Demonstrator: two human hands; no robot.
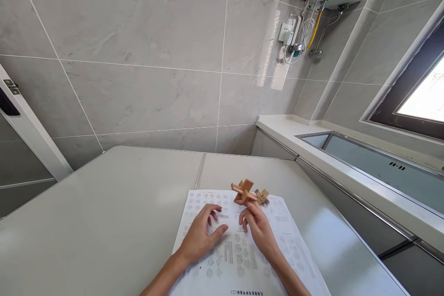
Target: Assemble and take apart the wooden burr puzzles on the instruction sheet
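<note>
1. Across the pale table (138, 203), had a level surface to work on; judged best used as a support, with both forearms kept low and steady.
2. Over the printed sheet (239, 243), worked above rows of small figures too fine to read. Called, in judgement, for keeping the paper flat and unsnagged under the wrists.
3. With the left hand (201, 233), held nothing: curved the fingers loosely, well apart from the thumb. Seemed well placed for steadying from the left, with a light touch rather than a squeeze.
4. With the right hand (258, 226), bent the fingers and brought the tips to the wood. Could not tell whether gripping or merely touching. Seemed wise to turn by small amounts, without knocking the neighbouring wood.
5. Beyond both hands, saw the larger wooden piece (244, 189), of crossed bars, tilted near the sheet's far edge: right at the right fingertips, apart from the left ones and farther out.
6. Just right of that, saw the smaller wooden piece (262, 196), beyond the right fingers. Could not make out any contact between the two.
</note>
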